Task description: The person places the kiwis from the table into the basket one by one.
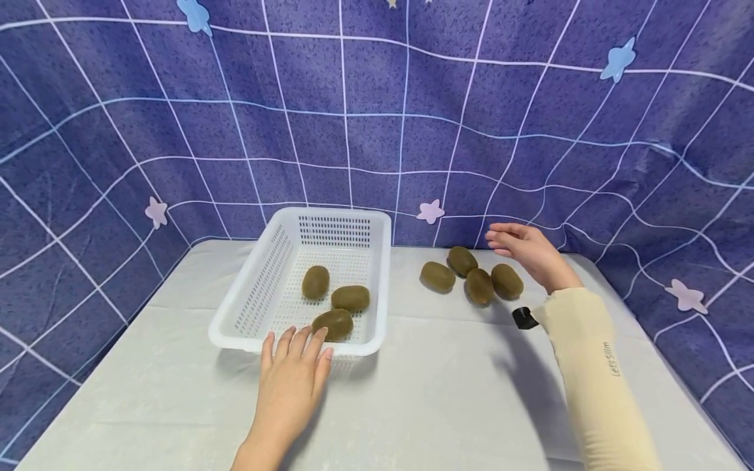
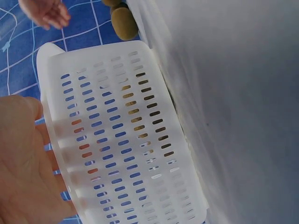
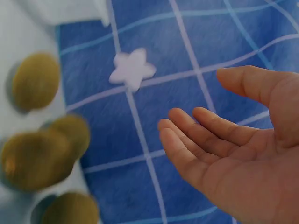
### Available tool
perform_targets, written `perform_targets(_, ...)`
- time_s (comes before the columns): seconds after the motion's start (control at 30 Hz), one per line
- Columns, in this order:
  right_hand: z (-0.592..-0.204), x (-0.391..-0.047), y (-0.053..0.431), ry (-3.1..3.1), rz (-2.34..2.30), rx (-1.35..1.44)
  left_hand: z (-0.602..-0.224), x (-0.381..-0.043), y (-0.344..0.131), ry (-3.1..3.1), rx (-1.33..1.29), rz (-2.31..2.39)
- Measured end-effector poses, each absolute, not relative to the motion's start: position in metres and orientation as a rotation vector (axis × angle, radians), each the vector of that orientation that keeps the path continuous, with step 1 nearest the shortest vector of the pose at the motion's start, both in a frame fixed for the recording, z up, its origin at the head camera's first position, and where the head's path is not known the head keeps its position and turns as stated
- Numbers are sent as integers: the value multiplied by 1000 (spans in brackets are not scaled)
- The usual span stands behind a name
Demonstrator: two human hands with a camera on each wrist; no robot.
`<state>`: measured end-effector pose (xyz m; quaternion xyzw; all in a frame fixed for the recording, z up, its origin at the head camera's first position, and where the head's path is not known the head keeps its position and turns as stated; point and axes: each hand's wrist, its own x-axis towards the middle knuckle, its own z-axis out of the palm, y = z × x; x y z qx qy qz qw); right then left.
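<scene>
My left hand [image 1: 290,378] holds the near rim of a white plastic basket [image 1: 383,288]; its fingers reach over the edge, and the left wrist view shows them through the slots, inside the wall. Three brown kiwis lie in the basket: one kiwi [image 1: 315,282] farther back, a second kiwi [image 1: 351,298] to the right, and a third kiwi [image 1: 333,325] by my left fingertips. My right hand [image 1: 527,252] hovers with nothing in it above a group of kiwis on the table, its fingers loosely extended. In that group are a leftmost kiwi [image 1: 438,277] and a rightmost kiwi [image 1: 507,282].
A white cloth covers the table [image 1: 436,392]. Blue fabric [image 1: 365,144] with a grid and stars rises along the back and both sides. A small black object [image 1: 523,318] sits at my right cuff.
</scene>
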<state>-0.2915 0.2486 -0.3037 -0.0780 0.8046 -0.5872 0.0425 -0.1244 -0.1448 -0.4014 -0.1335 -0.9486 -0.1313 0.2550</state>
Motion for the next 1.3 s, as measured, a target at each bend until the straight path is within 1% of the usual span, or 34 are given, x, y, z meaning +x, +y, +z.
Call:
perform_targets(0.2, -331, -295, 275, 2506, -1777, -140, -401, -124, -145, -2594, -356, -351)
perform_targets(0.5, -365, -299, 297, 2671, -1509, -20, -402, -123, -145, -2591, -356, -356)
perform_targets(0.87, -389, -303, 299, 2653, -1468, 114, -404, -124, -146, -2586, -356, -358)
perform_targets(1.1, -403, -308, 298, 2666, -1421, 138, -404, -124, -146, -2595, -352, -357)
perform_targets(1.3, -406, -310, 295, 2696, -1407, 153, -404, -124, -146, -2596, -348, -355)
